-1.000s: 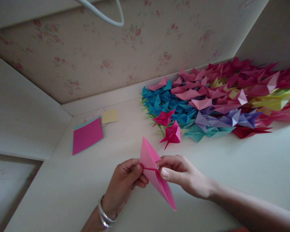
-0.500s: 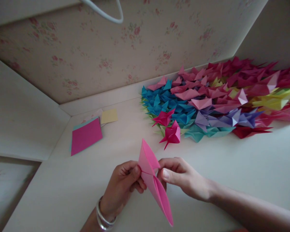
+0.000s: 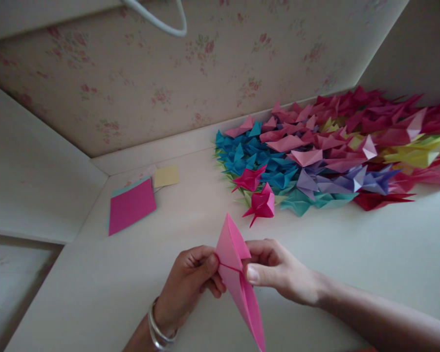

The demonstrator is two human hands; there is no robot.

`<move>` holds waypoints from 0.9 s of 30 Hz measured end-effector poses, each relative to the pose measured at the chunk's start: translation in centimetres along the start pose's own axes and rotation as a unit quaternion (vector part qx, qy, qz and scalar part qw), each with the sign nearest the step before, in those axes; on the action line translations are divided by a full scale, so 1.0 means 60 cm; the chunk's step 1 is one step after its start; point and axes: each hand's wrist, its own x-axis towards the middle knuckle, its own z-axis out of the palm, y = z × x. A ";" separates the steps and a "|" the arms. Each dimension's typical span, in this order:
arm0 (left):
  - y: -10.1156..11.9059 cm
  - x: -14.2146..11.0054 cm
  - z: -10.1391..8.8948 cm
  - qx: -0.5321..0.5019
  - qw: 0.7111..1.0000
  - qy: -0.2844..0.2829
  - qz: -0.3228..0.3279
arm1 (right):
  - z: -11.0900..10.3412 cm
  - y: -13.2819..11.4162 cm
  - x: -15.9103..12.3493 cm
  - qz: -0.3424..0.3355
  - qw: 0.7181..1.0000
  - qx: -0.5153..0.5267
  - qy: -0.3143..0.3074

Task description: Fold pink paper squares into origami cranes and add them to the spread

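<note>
A partly folded sheet of pink origami paper is held up above the white table, one point upward and one toward the bottom edge. My left hand pinches its left edge between thumb and fingers; silver bangles circle that wrist. On the other side, my right hand has its thumb and fingers at the right edge by the middle crease, closed on the paper. Some right fingertips are hidden behind the sheet.
Folded paper cranes in many colours cover the back right of the table. Two deep pink cranes lie at its near edge. At left are a magenta paper stack and a small yellow sheet. A white cable hangs above.
The pink paper has shifted slightly right and turned a little. My left hand has moved right with it, and the right thumb now presses at the crease on the right edge.
</note>
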 end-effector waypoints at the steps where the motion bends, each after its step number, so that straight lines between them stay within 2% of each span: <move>1: 0.000 0.000 0.000 -0.002 1.000 0.000 -0.001 | 0.000 0.001 0.000 0.000 1.000 0.002 0.001; 6: 0.000 0.001 0.003 -0.006 1.000 0.003 -0.010 | -0.001 0.005 0.002 -0.008 1.000 0.005 -0.009; 11: 0.004 0.000 0.007 0.000 1.000 0.007 -0.015 | 0.000 0.005 0.000 -0.010 1.000 -0.004 0.007; 17: 0.005 0.001 0.004 0.014 1.000 0.005 -0.022 | 0.003 0.000 0.000 -0.021 0.999 -0.020 -0.030; 27: 0.001 0.000 0.001 -0.007 1.000 0.004 -0.017 | -0.002 0.011 0.001 -0.025 0.999 -0.016 -0.019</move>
